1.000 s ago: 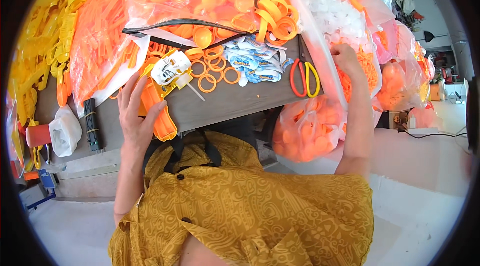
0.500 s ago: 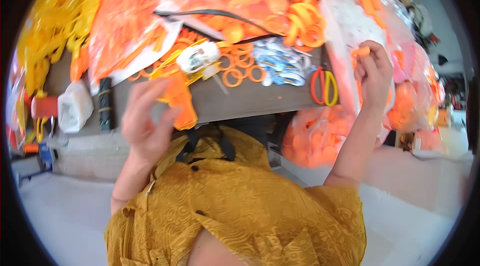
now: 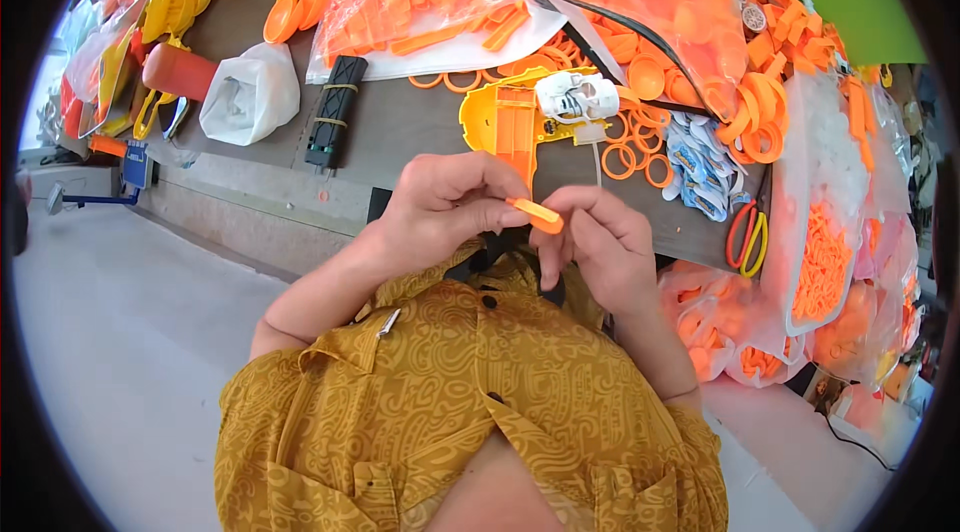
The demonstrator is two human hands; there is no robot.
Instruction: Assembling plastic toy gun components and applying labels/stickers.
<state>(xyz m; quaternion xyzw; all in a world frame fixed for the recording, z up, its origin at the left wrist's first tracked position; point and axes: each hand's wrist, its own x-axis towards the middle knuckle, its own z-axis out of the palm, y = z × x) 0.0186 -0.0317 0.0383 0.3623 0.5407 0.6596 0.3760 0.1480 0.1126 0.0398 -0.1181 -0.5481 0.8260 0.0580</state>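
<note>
- Tabletop (image 3: 405,127), grey-brown; the hands hide the middle of its near edge, which bends with the lens.
- Left hand (image 3: 450,207): thumb and forefinger pinch a small orange piece (image 3: 541,217), its free end pointing right.
- The small orange piece sits between the two hands, in front of the torso.
- Right hand (image 3: 600,247): fingers curled beside that free end; I cannot tell whether they grip it or only touch it.
- Just beyond the hands lies a yellow frame (image 3: 482,120), with a white skull-shaped part (image 3: 577,96) at its right and an orange trough (image 3: 515,127) reaching toward the near edge.
- Leftward, grey surface shows between the yellow frame and a banded black bundle (image 3: 335,110).
- Rightward, a strip runs from the hands to the scissors (image 3: 750,240), bordered on its far side by orange rings (image 3: 619,162) and blue-and-white cutouts (image 3: 700,167).
- The scissors lie near the edge, handles toward the person.
</note>
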